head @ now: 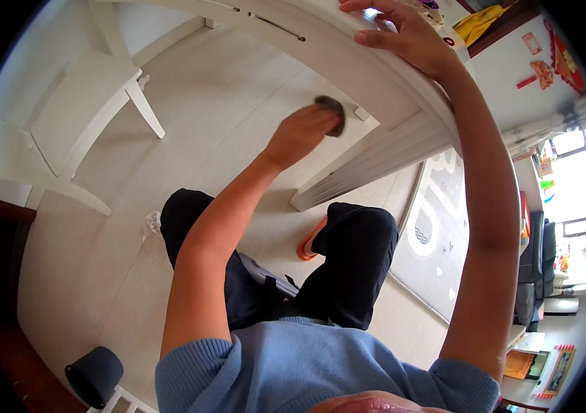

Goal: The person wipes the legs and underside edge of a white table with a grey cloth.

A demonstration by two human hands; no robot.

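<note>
My left hand is shut on a dark rounded object, blurred, possibly a pad or brush. It is held beneath the front rail of a white table, near the table's fluted leg. Above and to the right, my right hand lies over the table's edge. Its fingers are spread, and I see nothing gripped in them. Two slim metal handles show along the table's front. My bent knees in dark trousers are below, with an orange slipper on one foot.
At left stands a white chair. Crumpled white tissue or plastic lies on the tiled floor beside my knee. A dark bin is at lower left. To the right are a patterned grey mat and a dark sofa.
</note>
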